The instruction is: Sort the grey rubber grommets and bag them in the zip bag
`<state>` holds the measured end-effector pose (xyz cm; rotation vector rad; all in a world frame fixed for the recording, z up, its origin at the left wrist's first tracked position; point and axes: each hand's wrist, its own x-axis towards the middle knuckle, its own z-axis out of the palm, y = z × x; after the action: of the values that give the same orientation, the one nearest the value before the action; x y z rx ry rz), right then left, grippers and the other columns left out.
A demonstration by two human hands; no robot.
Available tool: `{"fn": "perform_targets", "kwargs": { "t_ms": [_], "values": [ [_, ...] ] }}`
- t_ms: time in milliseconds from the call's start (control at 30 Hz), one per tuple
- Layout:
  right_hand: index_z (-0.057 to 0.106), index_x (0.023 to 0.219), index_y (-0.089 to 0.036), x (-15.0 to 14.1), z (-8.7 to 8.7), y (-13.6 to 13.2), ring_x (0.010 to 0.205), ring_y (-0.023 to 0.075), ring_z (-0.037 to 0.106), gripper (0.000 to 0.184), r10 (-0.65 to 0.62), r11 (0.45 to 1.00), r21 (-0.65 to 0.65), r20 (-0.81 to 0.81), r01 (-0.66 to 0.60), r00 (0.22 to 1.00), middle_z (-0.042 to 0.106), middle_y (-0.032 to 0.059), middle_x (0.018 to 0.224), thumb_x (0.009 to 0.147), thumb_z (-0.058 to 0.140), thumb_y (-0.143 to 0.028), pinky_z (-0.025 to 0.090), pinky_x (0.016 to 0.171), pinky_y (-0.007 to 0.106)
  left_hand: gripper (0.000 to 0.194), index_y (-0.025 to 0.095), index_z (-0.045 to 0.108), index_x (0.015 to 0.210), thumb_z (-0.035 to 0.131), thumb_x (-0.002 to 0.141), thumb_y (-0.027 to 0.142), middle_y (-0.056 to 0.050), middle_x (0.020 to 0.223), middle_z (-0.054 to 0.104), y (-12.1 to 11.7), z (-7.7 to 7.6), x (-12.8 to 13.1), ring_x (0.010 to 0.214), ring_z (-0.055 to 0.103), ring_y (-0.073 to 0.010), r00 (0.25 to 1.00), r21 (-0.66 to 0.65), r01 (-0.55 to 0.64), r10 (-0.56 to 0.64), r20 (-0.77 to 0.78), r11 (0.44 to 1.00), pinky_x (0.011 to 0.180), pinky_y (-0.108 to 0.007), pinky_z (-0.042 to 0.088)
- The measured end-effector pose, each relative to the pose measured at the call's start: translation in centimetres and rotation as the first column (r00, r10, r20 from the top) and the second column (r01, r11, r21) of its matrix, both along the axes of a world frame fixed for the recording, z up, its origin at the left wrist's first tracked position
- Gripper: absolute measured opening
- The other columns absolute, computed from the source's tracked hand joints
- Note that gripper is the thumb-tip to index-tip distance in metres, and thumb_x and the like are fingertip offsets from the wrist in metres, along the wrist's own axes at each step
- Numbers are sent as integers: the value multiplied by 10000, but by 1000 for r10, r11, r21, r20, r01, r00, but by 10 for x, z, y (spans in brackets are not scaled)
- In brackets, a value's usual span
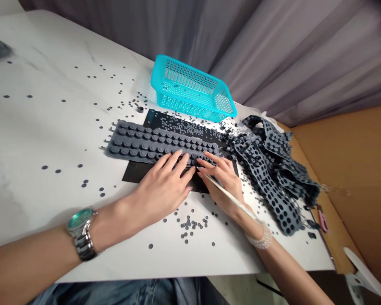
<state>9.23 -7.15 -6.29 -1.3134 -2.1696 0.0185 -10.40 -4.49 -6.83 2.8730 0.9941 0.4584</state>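
A dark grey moulded rubber sheet (146, 142) with rows of round raised caps lies on a black mat (138, 171). My left hand (163, 184) rests palm down with fingers stretched out, its fingertips on the sheet's near edge. Close beside it, my right hand (224, 184) is closed around a thin white stick-like tool (233, 199). The tool's tip meets the near edge of the sheet, between the two hands; its exact contact is too small to make out. My fingers cover part of the sheet's right half.
A turquoise perforated basket (193, 109) stands behind the mat. Crumpled punched rubber sheets (263, 169) are heaped on the right, before a cardboard panel (352, 169). Small dark discs (190, 224) are scattered over the white table (34, 135). A pink-handled cutter (322, 220) lies at the right edge.
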Motion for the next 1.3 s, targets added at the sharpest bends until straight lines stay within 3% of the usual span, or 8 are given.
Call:
{"fn": "perform_targets", "kwargs": {
  "t_ms": [200,500,600,700,767,833,1000,1300],
  "values": [
    [543,919,-206,2,-4,3,1141,259,615,145,101,987,113,127,-115,987,729,106,1065,866,572,-75,458,902,449,440,103,565,1279,388,947,332,-190,1417,463,1,2,0,1331,383,-344,999,-23,-18,17,-34,1000,1076,-474,340],
    [535,985,-216,9,-11,5,1175,262,572,148,139,983,82,234,-162,962,695,108,1137,902,516,-95,447,895,464,468,100,545,1307,380,948,351,-193,1432,447,0,1,1,1349,366,-325,998,4,-14,14,-66,1000,1104,-456,309],
    [543,970,-229,6,-10,4,1147,256,589,184,83,985,139,138,-102,987,694,104,1104,891,505,-67,480,872,455,473,98,536,1316,377,946,346,-204,1422,455,-1,2,1,1347,371,-325,998,-1,-20,20,-65,1000,1110,-457,297],
    [549,927,-233,7,-9,4,1073,237,635,174,-36,985,169,-56,45,998,657,107,1136,881,517,-68,532,836,422,467,101,547,1307,374,946,342,-207,1422,454,-1,2,1,1348,370,-324,998,-11,-25,24,-58,1000,1111,-460,296],
    [545,918,-232,9,-8,3,1023,221,659,143,-163,972,139,-194,192,967,636,107,1160,886,527,-94,557,808,396,466,105,552,1303,372,946,344,-206,1431,443,-1,3,1,1348,370,-324,998,-26,-29,28,-52,999,1108,-459,302],
    [536,912,-233,11,-5,1,1031,220,660,123,-229,962,84,-256,258,939,640,97,1160,892,532,-111,562,814,395,471,109,546,1311,371,946,349,-203,1444,426,-1,3,1,1350,366,-328,998,-43,-32,30,-46,999,1106,-461,305],
    [527,877,-232,4,-3,-5,1210,250,557,150,-76,997,3,-151,77,986,673,89,1141,878,551,-84,526,891,446,471,115,543,1313,382,942,357,-199,1462,402,-1,2,1,1366,333,-338,999,-62,-23,22,-28,998,1109,-471,297],
    [522,901,-232,1,-8,1,1184,249,570,153,34,996,75,66,-39,997,710,81,1103,877,561,-87,450,903,460,481,111,528,1328,378,942,358,-197,1466,397,-4,1,0,1367,330,-340,999,-71,-31,29,-16,997,1115,-477,286]
  ]
}}
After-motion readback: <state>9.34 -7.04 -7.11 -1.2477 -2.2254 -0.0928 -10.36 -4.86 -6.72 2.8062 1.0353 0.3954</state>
